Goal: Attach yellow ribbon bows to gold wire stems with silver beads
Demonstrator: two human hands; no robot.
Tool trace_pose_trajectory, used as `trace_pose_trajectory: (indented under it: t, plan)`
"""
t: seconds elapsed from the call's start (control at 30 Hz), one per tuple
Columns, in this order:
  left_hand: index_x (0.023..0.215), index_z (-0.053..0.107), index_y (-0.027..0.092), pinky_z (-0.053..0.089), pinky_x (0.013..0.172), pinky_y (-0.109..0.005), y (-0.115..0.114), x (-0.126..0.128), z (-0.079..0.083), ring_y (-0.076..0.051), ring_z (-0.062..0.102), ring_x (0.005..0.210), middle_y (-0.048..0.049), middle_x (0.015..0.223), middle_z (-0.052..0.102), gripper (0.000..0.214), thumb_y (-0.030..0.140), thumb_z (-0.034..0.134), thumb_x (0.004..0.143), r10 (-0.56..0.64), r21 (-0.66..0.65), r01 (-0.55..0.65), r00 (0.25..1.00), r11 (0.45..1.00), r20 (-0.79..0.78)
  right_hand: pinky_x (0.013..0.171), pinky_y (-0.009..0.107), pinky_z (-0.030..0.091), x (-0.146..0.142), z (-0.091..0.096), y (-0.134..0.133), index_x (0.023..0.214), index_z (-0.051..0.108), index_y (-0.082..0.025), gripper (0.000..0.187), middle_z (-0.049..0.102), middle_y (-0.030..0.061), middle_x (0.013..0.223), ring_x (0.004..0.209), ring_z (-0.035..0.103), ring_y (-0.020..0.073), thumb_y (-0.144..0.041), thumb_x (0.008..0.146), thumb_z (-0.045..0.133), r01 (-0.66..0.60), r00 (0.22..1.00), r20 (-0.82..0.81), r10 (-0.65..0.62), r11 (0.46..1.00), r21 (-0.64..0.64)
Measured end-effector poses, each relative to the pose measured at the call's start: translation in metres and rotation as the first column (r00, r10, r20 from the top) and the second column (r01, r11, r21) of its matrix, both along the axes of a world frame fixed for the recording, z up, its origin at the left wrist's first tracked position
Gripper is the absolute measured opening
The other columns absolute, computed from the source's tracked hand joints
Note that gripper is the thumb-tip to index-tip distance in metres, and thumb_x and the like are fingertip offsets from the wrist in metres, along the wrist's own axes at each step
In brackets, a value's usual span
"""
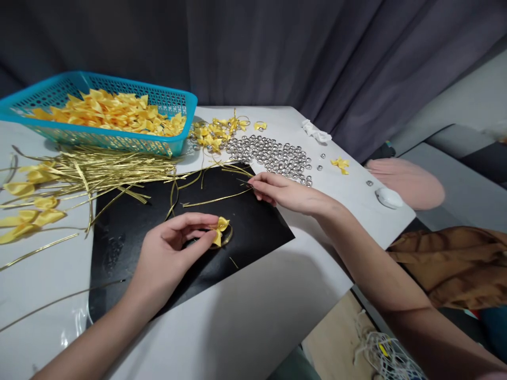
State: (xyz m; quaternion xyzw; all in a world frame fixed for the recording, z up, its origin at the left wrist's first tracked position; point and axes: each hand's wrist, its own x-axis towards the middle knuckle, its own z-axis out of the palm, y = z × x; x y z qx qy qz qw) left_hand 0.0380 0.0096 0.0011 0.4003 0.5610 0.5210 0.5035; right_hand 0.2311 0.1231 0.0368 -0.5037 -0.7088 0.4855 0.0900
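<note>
My left hand [174, 248] pinches a small yellow ribbon bow [220, 232] between thumb and fingers, above a black mat [261, 227]. A thin golden loop curves around the bow's right side and runs behind the fingers. Farther right and back, my right hand [273, 188] is closed in a pinch near the mat's edge. From its fingertips juts a thin, dark, needle-like piece [243, 182]. One end of a gold strip [217, 199] reaches those same fingertips; whether they grip it too, I cannot tell.
A blue basket [190, 116] of yellow bows stands back left. Before it lies a bundle of gold strips [119, 169]. Silver beads [277, 155] and finished-looking yellow bows [212, 134] spread behind the mat. A white rounded object [388, 198] sits at the table's right edge.
</note>
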Motion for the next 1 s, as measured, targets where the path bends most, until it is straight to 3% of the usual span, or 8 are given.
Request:
trace_pose_trajectory:
  t: [0.17,0.3,0.47,0.67,0.8,0.87,1.0]
  plan:
    - [0.079,0.074,0.021,0.052,0.071,-0.014,-0.001,-0.001,0.0,-0.01,0.067,0.075,0.0009,0.082,0.075,0.018,0.022,0.078,0.061,0.012,-0.013,-0.012,0.999,1.0,0.033,0.037,0.018,0.017,0.004,0.015,-0.003,0.078,0.049,-0.015,0.021,0.042,-0.0037,0.062,0.042,0.029,0.0025,-0.028,0.094,0.043,0.033,0.995,-0.088,-0.048,0.986,-0.164]
    - [0.088,0.073,0.02,0.052,0.067,-0.013,0.0,-0.001,0.0,-0.009,0.067,0.073,0.0002,0.082,0.075,0.026,0.024,0.078,0.063,-0.022,-0.042,0.024,0.998,0.999,0.065,0.037,0.018,0.012,0.009,0.021,-0.005,0.073,0.06,-0.011,0.033,0.033,-0.0061,0.048,0.04,0.026,0.0027,-0.041,0.086,0.055,0.008,0.998,-0.058,-0.016,0.992,-0.13]
    - [0.094,0.072,0.021,0.052,0.063,-0.012,0.0,0.0,0.001,-0.008,0.066,0.069,-0.0011,0.097,0.073,0.032,0.025,0.079,0.063,-0.042,-0.033,0.044,0.998,0.999,0.048,0.037,0.019,0.012,0.012,0.024,-0.01,0.064,0.061,-0.01,0.046,0.033,-0.0064,0.042,0.039,0.023,0.0019,-0.053,0.079,0.06,-0.144,0.987,-0.087,0.136,0.985,-0.093]
    - [0.094,0.072,0.021,0.05,0.057,-0.012,-0.001,0.0,0.002,-0.007,0.065,0.065,-0.0015,0.1,0.072,0.032,0.024,0.078,0.062,-0.039,-0.019,0.039,0.999,0.999,0.028,0.039,0.019,0.016,0.006,0.023,-0.015,0.068,0.061,-0.01,0.04,0.037,-0.0068,0.047,0.043,0.026,0.0019,-0.049,0.078,0.063,-0.299,0.952,-0.081,0.297,0.954,-0.014]
    - [0.093,0.073,0.021,0.049,0.053,-0.012,-0.001,0.001,0.001,-0.007,0.065,0.065,-0.0015,0.103,0.071,0.033,0.022,0.077,0.061,-0.035,0.011,0.035,0.999,0.999,-0.008,0.04,0.018,0.018,-0.002,0.017,-0.019,0.067,0.058,-0.011,0.039,0.039,-0.0066,0.051,0.045,0.027,0.0021,-0.048,0.076,0.065,-0.32,0.937,-0.148,0.317,0.947,0.001]
    - [0.09,0.073,0.021,0.05,0.056,-0.013,0.0,0.001,0.0,-0.008,0.065,0.068,-0.0013,0.098,0.073,0.029,0.021,0.076,0.061,-0.03,0.015,0.03,0.999,0.999,-0.032,0.04,0.018,0.018,-0.005,0.014,-0.02,0.067,0.056,-0.011,0.04,0.036,-0.0073,0.051,0.046,0.027,0.0024,-0.049,0.075,0.066,-0.298,0.942,-0.162,0.294,0.954,-0.005]
    - [0.087,0.074,0.02,0.053,0.078,-0.022,-0.001,0.001,-0.001,-0.015,0.068,0.083,-0.002,0.09,0.075,0.026,0.021,0.076,0.06,-0.025,-0.003,0.025,0.998,1.0,-0.051,0.039,0.018,0.018,-0.008,0.011,-0.021,0.067,0.056,-0.011,0.041,0.037,-0.0074,0.051,0.045,0.027,0.0024,-0.05,0.074,0.066,-0.284,0.949,-0.144,0.279,0.959,-0.013]
